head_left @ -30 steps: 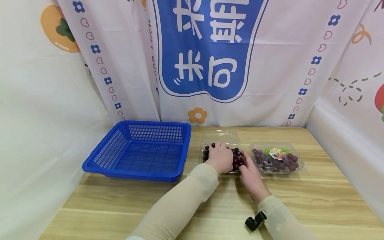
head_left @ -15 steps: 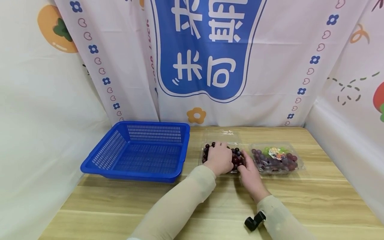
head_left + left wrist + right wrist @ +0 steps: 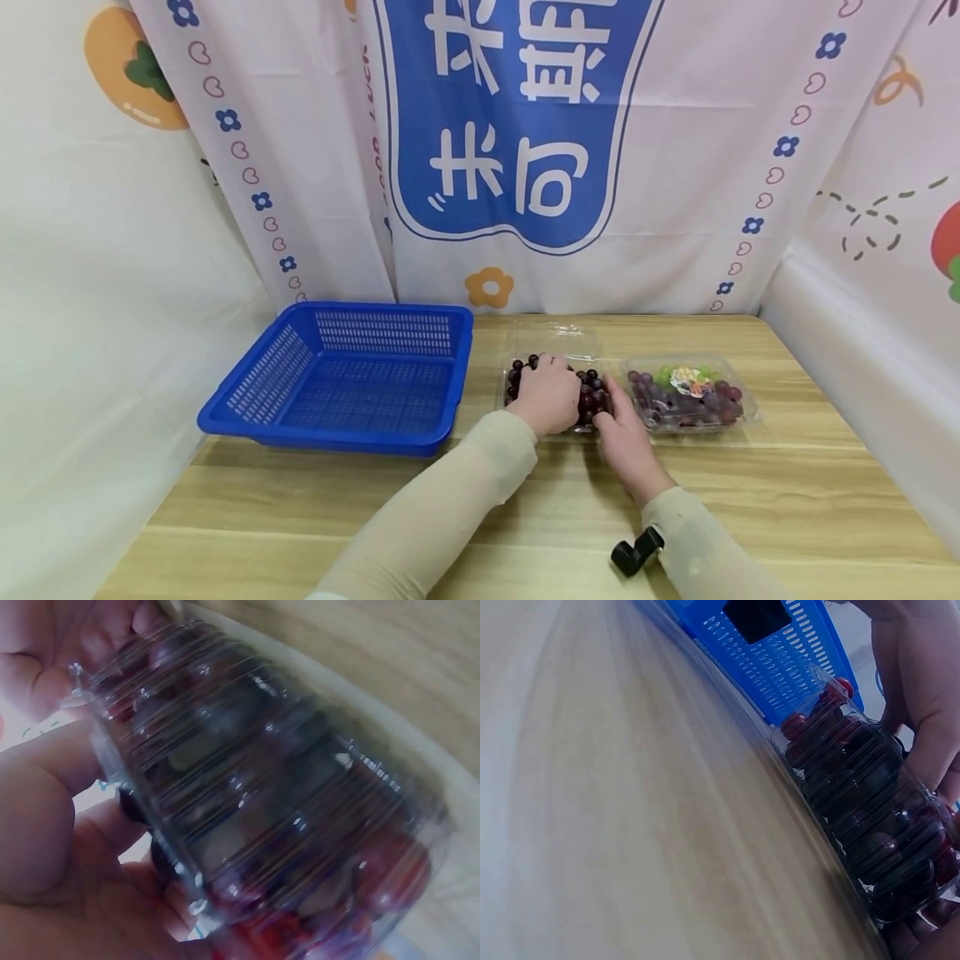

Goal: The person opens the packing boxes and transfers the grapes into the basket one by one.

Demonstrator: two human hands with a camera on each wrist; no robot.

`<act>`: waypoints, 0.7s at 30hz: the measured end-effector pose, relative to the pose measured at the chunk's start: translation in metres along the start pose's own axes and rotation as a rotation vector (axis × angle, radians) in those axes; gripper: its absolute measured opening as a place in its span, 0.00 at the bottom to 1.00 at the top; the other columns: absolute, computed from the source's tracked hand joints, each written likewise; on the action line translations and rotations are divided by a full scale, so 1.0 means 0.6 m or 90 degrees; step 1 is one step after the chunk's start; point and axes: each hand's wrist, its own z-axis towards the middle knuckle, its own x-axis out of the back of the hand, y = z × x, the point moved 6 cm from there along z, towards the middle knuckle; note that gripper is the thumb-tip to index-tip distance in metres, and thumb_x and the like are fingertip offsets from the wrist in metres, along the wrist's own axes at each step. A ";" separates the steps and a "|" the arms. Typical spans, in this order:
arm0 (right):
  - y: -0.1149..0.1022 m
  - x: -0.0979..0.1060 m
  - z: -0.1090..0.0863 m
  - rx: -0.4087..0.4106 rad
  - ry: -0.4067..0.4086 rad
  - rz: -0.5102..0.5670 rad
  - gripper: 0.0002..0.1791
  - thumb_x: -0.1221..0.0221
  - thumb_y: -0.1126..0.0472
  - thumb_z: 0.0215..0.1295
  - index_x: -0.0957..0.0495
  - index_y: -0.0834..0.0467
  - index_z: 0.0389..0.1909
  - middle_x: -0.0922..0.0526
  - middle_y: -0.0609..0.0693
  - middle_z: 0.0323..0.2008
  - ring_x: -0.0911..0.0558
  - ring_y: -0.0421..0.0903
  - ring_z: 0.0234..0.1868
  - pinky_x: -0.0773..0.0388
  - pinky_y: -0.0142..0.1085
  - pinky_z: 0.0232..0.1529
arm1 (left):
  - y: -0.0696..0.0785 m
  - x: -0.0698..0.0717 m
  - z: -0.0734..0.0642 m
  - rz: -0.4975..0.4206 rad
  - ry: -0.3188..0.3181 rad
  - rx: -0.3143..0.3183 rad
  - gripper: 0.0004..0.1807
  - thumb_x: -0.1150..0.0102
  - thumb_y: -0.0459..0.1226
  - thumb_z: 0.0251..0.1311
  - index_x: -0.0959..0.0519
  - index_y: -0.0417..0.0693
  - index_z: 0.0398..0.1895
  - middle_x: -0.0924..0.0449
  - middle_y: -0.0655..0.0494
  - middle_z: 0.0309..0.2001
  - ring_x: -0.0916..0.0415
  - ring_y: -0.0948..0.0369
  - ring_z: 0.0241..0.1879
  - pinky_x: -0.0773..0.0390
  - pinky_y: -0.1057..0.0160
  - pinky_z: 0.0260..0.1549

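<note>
Dark red and purple grapes [image 3: 590, 392] fill a clear plastic box whose transparent lid [image 3: 555, 340] lies folded back behind it. My left hand [image 3: 551, 396] reaches over the front wall, its fingers curled down into the grapes; the fingertips are hidden. On the box's right side, my right hand [image 3: 628, 437] grips the wall, thumb in front. The left wrist view shows the ribbed box wall [image 3: 225, 750] close up, with the left hand [image 3: 67, 847] bent over its edge. In the right wrist view, grapes [image 3: 870, 772] press against the clear side.
A blue plastic basket [image 3: 318, 435] with slotted walls stands to the left. Right of the box is a closed clear box of grapes [image 3: 690, 400] with a label and some green ones. A printed cloth [image 3: 690, 167] hangs behind the wooden table [image 3: 570, 533].
The head view has shifted slightly, so the scene sits a little further left. Both hands keep the same places at the box, and the grapes and basket look unmoved.
</note>
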 end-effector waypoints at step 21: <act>0.008 -0.002 -0.001 -0.026 0.001 0.001 0.41 0.56 0.62 0.73 0.59 0.42 0.82 0.57 0.53 0.81 0.27 0.63 0.56 0.26 0.54 0.55 | -0.024 0.007 -0.005 -0.104 -0.006 -0.033 0.18 0.41 0.48 0.65 0.16 0.51 0.52 0.29 0.54 0.61 0.34 0.54 0.57 0.26 0.49 0.53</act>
